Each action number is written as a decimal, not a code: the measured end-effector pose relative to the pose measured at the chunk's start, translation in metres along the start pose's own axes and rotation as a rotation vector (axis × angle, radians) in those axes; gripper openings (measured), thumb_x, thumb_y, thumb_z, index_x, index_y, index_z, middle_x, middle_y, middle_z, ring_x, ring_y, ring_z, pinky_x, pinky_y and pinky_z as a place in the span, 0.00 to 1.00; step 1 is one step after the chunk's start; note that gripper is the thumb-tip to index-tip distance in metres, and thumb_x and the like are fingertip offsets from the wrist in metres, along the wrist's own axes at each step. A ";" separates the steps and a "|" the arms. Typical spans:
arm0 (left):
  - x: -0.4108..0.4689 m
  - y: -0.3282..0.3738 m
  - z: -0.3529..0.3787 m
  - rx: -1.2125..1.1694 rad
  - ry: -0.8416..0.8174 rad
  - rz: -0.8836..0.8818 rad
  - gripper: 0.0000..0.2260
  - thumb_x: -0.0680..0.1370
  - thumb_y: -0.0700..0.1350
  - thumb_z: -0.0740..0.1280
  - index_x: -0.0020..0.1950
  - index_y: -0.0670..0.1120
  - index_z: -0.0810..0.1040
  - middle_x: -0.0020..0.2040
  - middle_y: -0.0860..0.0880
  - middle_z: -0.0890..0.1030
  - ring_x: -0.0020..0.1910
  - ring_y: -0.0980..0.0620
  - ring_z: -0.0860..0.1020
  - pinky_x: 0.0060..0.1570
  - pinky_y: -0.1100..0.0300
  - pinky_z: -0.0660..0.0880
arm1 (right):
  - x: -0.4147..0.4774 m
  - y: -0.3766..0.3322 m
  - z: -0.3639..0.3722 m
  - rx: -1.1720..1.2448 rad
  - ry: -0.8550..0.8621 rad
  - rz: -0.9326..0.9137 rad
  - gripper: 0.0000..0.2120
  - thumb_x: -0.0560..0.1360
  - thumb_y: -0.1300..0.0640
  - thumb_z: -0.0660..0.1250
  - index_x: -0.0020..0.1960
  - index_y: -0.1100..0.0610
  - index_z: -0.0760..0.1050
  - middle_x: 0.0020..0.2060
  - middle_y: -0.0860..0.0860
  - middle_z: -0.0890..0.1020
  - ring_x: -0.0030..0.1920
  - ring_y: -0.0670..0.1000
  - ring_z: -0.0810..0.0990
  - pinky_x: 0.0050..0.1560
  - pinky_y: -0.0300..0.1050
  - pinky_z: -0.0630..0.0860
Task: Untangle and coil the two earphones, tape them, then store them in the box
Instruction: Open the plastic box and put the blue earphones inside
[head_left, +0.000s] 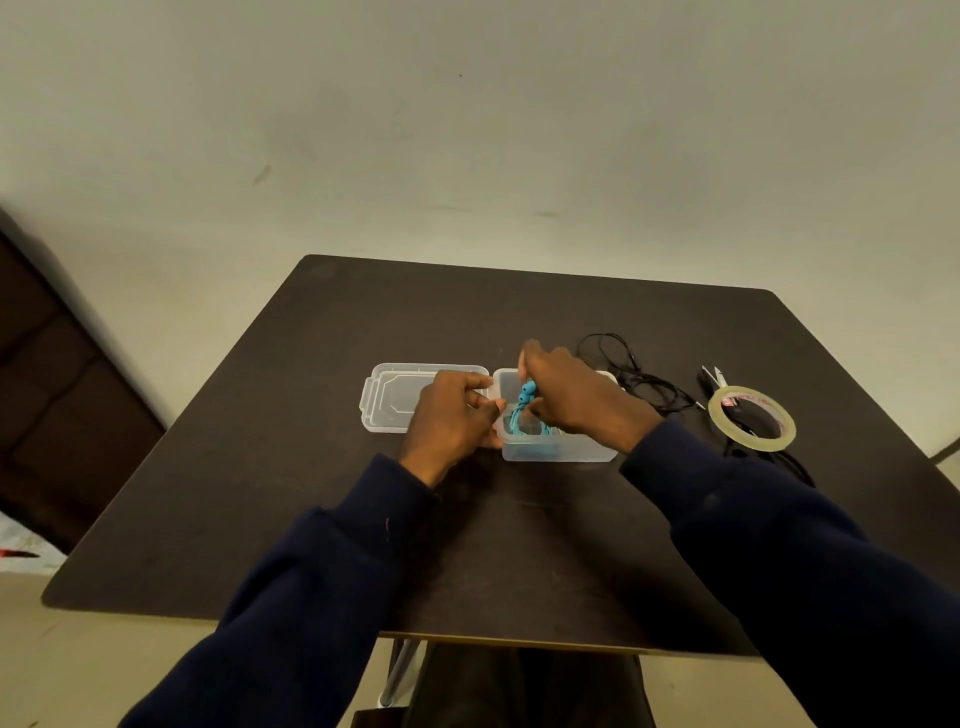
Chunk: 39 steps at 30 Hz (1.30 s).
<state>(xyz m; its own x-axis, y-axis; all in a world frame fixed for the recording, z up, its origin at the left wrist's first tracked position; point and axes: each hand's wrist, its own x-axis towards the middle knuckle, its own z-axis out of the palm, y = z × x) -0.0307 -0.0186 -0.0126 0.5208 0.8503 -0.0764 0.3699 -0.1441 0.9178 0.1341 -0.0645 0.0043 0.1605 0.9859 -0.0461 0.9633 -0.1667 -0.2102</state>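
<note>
Head view, tabletop (311, 519): dark, carrying every item in play.
Box (558, 451): clear plastic, open, in the middle of the tabletop; its lid (400, 397) lies just beside it on the left.
Blue earphone (525, 410): coiled, its buds sticking up, sitting partly inside the box at the left end.
Right hand (576, 397): over the box, fingers closed on the blue earphone, apparently lowering it in.
Left hand (449, 421): at the left wall of the box, fingers curled against the rim as if to steady it (whether they actually pinch the wall, I cannot tell).
Black earphone (636, 382): loose and uncoiled on the tabletop, just right of the box.
Tape (751, 422): a clear roll, lying flat well to the right.
Scissors (712, 378): tips showing just behind the tape.
Step in hand: storing the first coil; whether tape binds it cannot be seen.
Next move: probably letting go of the blue coil once it sits flat, then picking up the black earphone, which calls for untangling, coiling and taping before it joins the first.
</note>
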 end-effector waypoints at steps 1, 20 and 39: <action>0.000 0.001 0.000 0.006 -0.001 0.002 0.19 0.79 0.43 0.70 0.70 0.45 0.74 0.48 0.49 0.81 0.39 0.53 0.85 0.43 0.56 0.84 | 0.000 0.002 0.002 -0.005 0.034 0.002 0.17 0.77 0.60 0.72 0.62 0.57 0.70 0.60 0.57 0.77 0.54 0.54 0.80 0.49 0.43 0.77; 0.000 -0.004 -0.004 -0.079 -0.039 -0.007 0.21 0.78 0.43 0.71 0.71 0.47 0.74 0.47 0.51 0.82 0.39 0.55 0.86 0.36 0.63 0.82 | -0.013 0.030 -0.008 0.288 0.113 -0.013 0.05 0.75 0.64 0.73 0.51 0.59 0.85 0.49 0.54 0.86 0.42 0.46 0.86 0.46 0.34 0.82; -0.003 -0.014 -0.005 -0.214 -0.024 -0.030 0.19 0.77 0.42 0.72 0.67 0.43 0.77 0.56 0.43 0.83 0.44 0.50 0.87 0.40 0.54 0.85 | -0.030 0.022 -0.015 0.278 -0.029 0.176 0.03 0.74 0.63 0.75 0.46 0.57 0.83 0.48 0.53 0.85 0.38 0.42 0.83 0.39 0.33 0.79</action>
<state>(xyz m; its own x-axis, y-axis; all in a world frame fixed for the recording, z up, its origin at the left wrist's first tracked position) -0.0412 -0.0170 -0.0236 0.5313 0.8397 -0.1123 0.2155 -0.0057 0.9765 0.1537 -0.0981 0.0155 0.3090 0.9418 -0.1325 0.8254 -0.3348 -0.4546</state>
